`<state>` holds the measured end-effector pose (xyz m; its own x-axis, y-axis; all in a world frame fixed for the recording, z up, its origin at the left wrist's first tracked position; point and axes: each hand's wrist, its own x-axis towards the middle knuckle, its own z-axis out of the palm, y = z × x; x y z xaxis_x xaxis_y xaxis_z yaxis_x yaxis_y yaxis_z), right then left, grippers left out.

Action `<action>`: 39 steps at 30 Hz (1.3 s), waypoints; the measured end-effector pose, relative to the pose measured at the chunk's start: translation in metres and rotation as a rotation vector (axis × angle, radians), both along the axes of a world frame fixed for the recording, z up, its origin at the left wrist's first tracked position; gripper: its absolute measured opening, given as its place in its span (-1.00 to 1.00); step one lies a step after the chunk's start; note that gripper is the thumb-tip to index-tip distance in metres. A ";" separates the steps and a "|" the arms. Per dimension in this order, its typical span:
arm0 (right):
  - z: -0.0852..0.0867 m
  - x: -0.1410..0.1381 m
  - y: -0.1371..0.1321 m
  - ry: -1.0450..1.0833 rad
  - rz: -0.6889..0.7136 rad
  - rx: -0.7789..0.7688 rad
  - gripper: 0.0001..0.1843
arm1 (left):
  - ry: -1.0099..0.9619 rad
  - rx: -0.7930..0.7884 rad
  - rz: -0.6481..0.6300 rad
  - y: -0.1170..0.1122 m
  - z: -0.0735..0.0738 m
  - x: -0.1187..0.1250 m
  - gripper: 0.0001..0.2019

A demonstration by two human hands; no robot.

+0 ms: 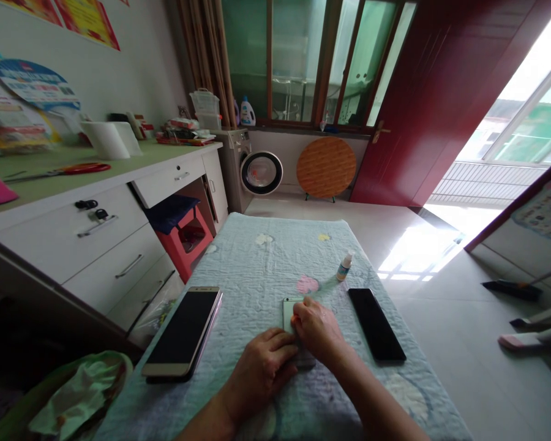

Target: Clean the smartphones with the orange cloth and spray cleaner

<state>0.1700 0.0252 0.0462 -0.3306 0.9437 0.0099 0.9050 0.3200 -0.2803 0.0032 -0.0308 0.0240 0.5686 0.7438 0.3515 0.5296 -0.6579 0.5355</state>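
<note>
In the middle of the cloth-covered table a silver phone (287,311) lies flat, apparently back side up, its lower part covered by my hands. My left hand (265,361) grips its lower left edge. Over the upper part my right hand (318,324) is closed, fingertips pressed to the phone's surface. A small orange patch shows at those fingertips, too small to name. To the left rests a gold-framed phone (183,331) with a dark screen, stacked on another one. A black phone (377,324) lies to the right, and a small spray bottle (344,267) stands upright behind it.
A light blue quilted cloth (252,263) covers the table. At the left are a white desk (114,257), a red stool (186,245) and a lined bin (123,373). Behind stand a washing machine (233,165) with its door open and a round wooden board (326,166).
</note>
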 end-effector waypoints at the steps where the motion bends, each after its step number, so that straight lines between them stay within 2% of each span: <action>1: 0.002 0.002 -0.005 -0.003 0.019 -0.022 -0.82 | 0.005 0.004 -0.007 0.000 0.001 0.000 -0.79; 5: 0.008 0.007 -0.016 0.025 0.132 -0.091 -0.83 | 0.030 0.035 -0.015 -0.002 0.002 0.000 -0.81; 8: 0.012 0.006 -0.010 0.021 0.171 -0.099 -0.81 | 0.036 0.055 -0.017 -0.002 0.000 0.001 -0.81; 15: 0.005 -0.012 0.036 -0.039 0.052 -0.020 -0.77 | 0.025 0.078 -0.010 -0.001 -0.005 -0.001 -0.84; 19: 0.000 -0.020 0.048 -0.039 0.047 -0.005 -0.72 | 0.029 0.070 -0.009 0.000 -0.007 -0.001 -0.84; 24: 0.000 -0.013 0.049 -0.043 0.041 -0.003 -0.68 | 0.050 0.058 -0.008 -0.001 -0.005 0.000 -0.84; 32: 0.008 0.024 0.049 -0.084 -0.030 -0.053 -0.71 | 0.064 0.029 0.005 -0.002 -0.003 0.000 -0.88; 39: 0.012 0.025 0.029 -0.088 -0.078 -0.074 -0.77 | 0.069 0.023 0.004 -0.002 -0.003 0.000 -0.88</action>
<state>0.1948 0.0544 0.0581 -0.2527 0.9637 -0.0865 0.9486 0.2291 -0.2185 0.0035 -0.0332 0.0214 0.5890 0.7382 0.3289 0.5673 -0.6676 0.4823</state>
